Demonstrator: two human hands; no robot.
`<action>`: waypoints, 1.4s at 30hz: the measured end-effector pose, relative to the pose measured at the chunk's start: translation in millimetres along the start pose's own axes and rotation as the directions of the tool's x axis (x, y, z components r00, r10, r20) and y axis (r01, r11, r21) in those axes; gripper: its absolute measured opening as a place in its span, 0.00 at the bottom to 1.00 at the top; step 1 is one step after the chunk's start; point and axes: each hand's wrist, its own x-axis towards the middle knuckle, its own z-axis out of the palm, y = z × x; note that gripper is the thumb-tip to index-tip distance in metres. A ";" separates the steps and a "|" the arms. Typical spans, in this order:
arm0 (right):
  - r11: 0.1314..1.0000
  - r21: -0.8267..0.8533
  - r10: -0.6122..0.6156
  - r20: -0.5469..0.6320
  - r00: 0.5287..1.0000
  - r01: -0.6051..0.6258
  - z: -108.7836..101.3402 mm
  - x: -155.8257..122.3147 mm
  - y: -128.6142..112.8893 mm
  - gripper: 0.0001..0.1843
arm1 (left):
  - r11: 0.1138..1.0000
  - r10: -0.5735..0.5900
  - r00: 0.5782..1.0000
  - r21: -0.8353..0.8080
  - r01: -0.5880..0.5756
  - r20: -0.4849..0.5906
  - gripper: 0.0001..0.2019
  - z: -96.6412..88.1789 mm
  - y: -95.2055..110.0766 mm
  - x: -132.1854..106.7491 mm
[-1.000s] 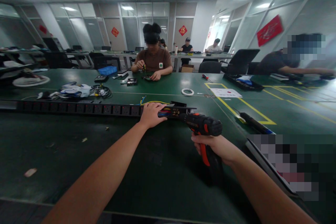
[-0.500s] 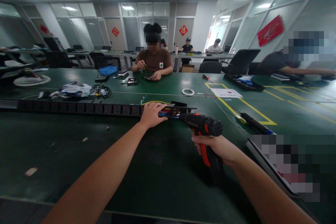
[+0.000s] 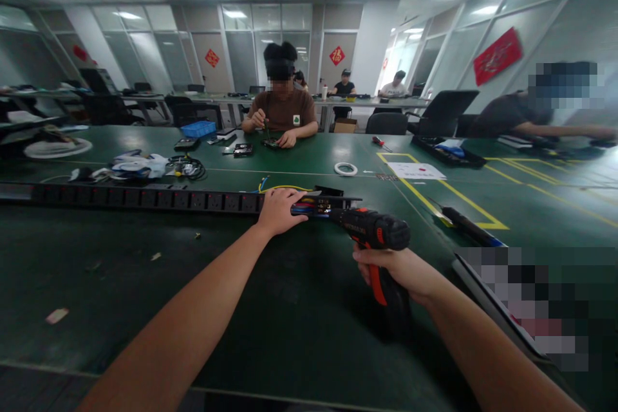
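A long black power strip (image 3: 149, 199) with a row of sockets lies across the green table (image 3: 284, 283). My left hand (image 3: 281, 211) grips it near its right end, fingers over the top and thumb along the near side. Just right of that hand the casing stands open, with coloured wires (image 3: 309, 204) and small metal terminals showing inside. My right hand (image 3: 386, 265) is wrapped round the handle of a black and orange cordless drill (image 3: 371, 228). The drill's nose points left into the open end, at the terminals. Its bit's exact contact point is too small to tell.
Beyond the strip lie a white ring-shaped coil (image 3: 346, 169), a bundle of cables (image 3: 188, 168) and a paper sheet (image 3: 416, 171). A black pen-like tool (image 3: 470, 227) rests at right. Across the table a person (image 3: 281, 109) handles a small device; another sits at far right.
Both my hands, the drill and the power strip stay in practically the same place. Across the table, the person's raised hand has shifted very slightly.
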 end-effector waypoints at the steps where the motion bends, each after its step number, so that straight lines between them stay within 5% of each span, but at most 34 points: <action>1: 1.000 0.000 0.003 -0.002 1.000 -0.003 0.1 -0.1 -0.2 0.11 | 1.000 0.000 1.000 0.001 0.000 0.000 0.33 0.1 0.0 0.0; 42: 0.998 0.058 0.032 -0.014 0.999 -0.031 3.7 -1.3 -4.2 0.15 | 1.000 0.014 1.000 0.000 -0.014 -0.026 0.33 2.1 -1.0 0.2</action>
